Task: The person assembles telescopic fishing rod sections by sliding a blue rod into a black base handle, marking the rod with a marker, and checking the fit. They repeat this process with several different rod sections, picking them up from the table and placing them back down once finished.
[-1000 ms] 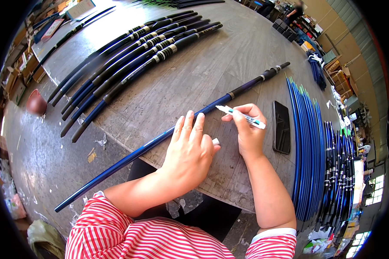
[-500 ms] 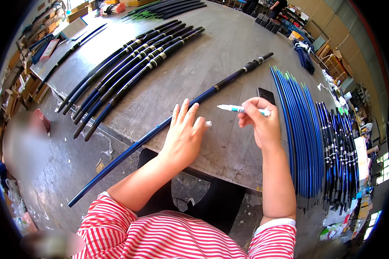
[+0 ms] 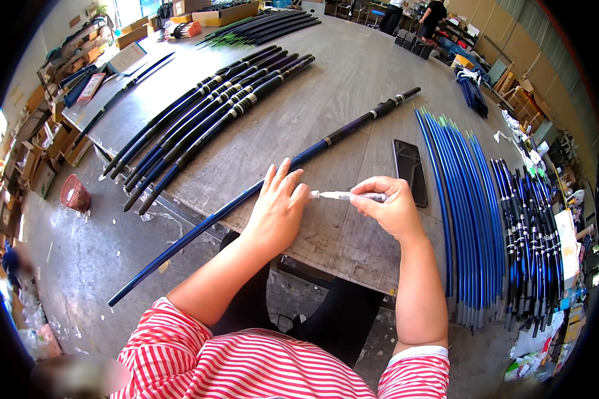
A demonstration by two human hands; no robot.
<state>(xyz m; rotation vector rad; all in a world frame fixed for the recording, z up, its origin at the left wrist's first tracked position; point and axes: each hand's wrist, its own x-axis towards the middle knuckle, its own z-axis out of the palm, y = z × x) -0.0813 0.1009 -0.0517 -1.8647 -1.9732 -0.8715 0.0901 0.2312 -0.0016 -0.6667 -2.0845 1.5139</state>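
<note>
A long dark-blue fishing rod (image 3: 199,231) lies slantwise across the table, its thin lower end jutting past the near edge. My left hand (image 3: 273,209) rests over the rod's middle, fingers pointing away from me, and pinches a small white marker cap (image 3: 314,195) at its thumb side. In my right hand (image 3: 391,207) is a slim white marker pen (image 3: 336,195), gripped between thumb and fingers and held level. The pen's tip points left and meets the cap; how far it sits inside cannot be made out.
On the grey table (image 3: 353,73), black rods (image 3: 199,113) lie at left and blue rod sections (image 3: 466,219) at right. A phone (image 3: 409,171) is beyond my right hand. Darker sections (image 3: 529,239) lie farther right. A red basket (image 3: 75,194) stands on the floor at left.
My right hand has moved left and slightly down, bringing the marker pen's tip from open air to the cap. My left hand stays on the rod. The phone is now more fully visible.
</note>
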